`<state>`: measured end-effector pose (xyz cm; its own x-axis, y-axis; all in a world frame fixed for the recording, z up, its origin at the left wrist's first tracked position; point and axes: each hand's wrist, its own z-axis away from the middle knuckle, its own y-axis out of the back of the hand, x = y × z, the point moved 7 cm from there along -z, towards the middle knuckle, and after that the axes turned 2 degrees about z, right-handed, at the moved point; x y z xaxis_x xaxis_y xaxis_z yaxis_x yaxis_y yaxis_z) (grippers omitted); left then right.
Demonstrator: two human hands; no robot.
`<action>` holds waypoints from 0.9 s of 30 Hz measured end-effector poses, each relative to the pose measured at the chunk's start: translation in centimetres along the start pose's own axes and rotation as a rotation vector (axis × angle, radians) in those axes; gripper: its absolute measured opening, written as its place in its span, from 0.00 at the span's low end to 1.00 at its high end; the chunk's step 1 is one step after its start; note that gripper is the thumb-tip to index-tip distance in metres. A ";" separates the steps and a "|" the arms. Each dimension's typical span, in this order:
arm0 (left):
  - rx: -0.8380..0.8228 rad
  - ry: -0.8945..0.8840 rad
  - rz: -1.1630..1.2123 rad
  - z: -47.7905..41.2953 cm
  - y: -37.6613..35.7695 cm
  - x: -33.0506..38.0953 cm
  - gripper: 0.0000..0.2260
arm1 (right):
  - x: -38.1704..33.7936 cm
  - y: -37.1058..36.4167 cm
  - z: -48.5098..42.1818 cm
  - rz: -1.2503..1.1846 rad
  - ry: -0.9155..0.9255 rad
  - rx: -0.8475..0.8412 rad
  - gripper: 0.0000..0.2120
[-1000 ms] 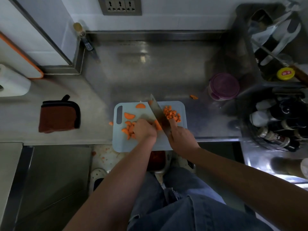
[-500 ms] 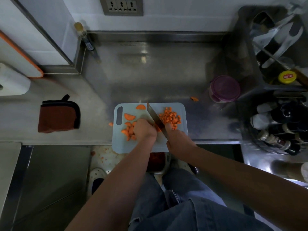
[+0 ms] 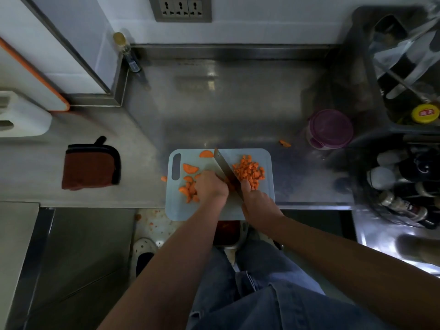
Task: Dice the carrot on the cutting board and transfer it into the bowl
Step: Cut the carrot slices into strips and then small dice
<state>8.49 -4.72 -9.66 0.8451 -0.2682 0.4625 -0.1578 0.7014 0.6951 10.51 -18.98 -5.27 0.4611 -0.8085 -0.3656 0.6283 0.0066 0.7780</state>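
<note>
1. Carrot dice (image 3: 248, 171) lie heaped on the right part of the cutting board (image 3: 181, 211). The uncut carrot slices (image 3: 189, 188) sit on its left part.
2. Our left hand (image 3: 212, 188) is at the board's middle, knuckles up, its fingers clenched down over the slices nearest the blade. Our right hand (image 3: 258, 203), at the board's near right corner, is wrapped round the handle of the knife (image 3: 225, 171). The blade slants across the board between the slices and the dice.
3. We judge the step to be chopping the slices into dice. It looks roughly half done, and nothing has gone to a bowl yet.
4. To do it well, we should tuck our fingertips behind the knuckles and let the flat of the blade ride against them. We feed only a few slices at a time, so the dice match the heap.
5. The board's near edge overhangs the tabletop (image 3: 238, 110), so we should press straight down at the board's middle rather than towards that lip.
6. One stray piece (image 3: 163, 178) lies just off the board's left edge, and another scrap (image 3: 285, 143) lies beyond its far right corner. Both need gathering.
7. We cannot pick out an open bowl. Only a purple lidded tub (image 3: 329, 128) stands beyond the board's far right corner.
</note>
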 end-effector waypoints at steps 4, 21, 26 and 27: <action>-0.013 -0.021 -0.015 0.1 0.1 0.0 0.04 | 0.2 1.1 -0.2 -0.050 0.033 0.035 0.16; 0.012 -0.812 -0.689 3.4 1.0 4.6 0.22 | 3.4 3.8 0.5 -0.319 0.014 0.212 0.11; 0.017 -0.799 -0.710 3.7 1.4 4.6 0.13 | 2.9 3.5 0.7 -0.303 0.026 0.210 0.21; 0.019 -0.782 -0.702 3.7 1.5 4.5 0.12 | 2.7 3.4 0.6 -0.301 0.030 0.208 0.23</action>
<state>10.19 -7.30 -4.48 0.1861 -0.9669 0.1745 0.2256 0.2149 0.9502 13.45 -21.50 -3.31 0.2957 -0.7382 -0.6063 0.5992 -0.3510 0.7196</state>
